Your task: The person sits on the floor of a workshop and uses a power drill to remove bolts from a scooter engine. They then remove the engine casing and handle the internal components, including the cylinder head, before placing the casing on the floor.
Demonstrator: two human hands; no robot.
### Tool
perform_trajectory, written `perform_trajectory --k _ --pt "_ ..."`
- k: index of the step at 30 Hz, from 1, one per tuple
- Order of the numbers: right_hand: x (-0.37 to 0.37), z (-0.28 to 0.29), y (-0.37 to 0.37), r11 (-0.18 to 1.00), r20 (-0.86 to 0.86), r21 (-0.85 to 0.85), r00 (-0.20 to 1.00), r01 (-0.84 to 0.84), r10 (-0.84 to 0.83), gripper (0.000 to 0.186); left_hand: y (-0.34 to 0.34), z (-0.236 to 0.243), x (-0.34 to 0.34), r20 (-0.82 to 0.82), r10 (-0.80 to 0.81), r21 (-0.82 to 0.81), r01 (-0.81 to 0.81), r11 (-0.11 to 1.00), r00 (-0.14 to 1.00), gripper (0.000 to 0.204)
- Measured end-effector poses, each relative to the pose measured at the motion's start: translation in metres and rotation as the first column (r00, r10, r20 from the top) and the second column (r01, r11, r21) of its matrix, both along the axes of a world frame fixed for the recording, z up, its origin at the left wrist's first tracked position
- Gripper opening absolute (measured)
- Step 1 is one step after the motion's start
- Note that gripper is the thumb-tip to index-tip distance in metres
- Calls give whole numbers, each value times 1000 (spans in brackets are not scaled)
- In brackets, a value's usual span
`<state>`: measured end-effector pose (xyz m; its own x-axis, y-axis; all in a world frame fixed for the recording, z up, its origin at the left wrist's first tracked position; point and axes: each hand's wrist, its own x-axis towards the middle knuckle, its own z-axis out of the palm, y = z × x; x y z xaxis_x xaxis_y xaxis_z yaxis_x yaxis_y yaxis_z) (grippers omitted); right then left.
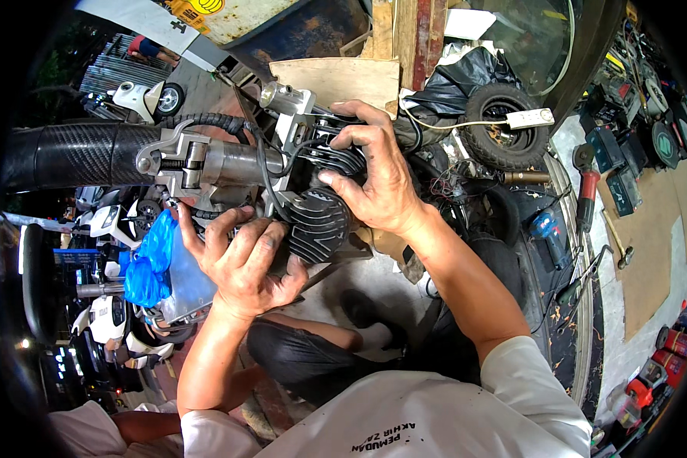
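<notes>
A scooter-like metal stem with a black patterned tube (pixel 76 156) lies across the upper left, with a silver folding clamp (pixel 183 162) on it. At its right end sit a silver bracket (pixel 296 122) and black finned round housings, the larger one (pixel 319 225) facing up. My right hand (pixel 378 172) curls round the upper finned part, thumb and fingers bent against it. Beside the lower housing is my left hand (pixel 244 267), its thumb at the housing's edge and its bent fingers reaching under the stem. Some of those fingertips are hidden. A black cable (pixel 263 172) loops between bracket and clamp.
A small tyre (pixel 504 126) and a white power strip (pixel 530 118) lie at the upper right. Farther right are a red-handled ratchet (pixel 588 191), a blue power tool (pixel 549 237) and a hammer (pixel 622 248). Blue plastic bags (pixel 149 267) hang left; another person's sleeve (pixel 88 431) shows lower left.
</notes>
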<state>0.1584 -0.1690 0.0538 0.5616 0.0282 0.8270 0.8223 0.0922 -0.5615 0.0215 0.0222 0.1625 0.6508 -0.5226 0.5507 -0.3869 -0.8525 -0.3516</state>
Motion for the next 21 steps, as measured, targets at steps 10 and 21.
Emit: perform_trajectory --k 10,21 --pt "-1 -1 0 998 -5 -53 1000 14 -14 57 0 -1 0 3 -5 -8 5 1000 1000 32" --pt "-2 -2 0 998 -8 -56 1000 21 -22 57 -1 0 -1 3 2 3 -2 1000 1000 32"
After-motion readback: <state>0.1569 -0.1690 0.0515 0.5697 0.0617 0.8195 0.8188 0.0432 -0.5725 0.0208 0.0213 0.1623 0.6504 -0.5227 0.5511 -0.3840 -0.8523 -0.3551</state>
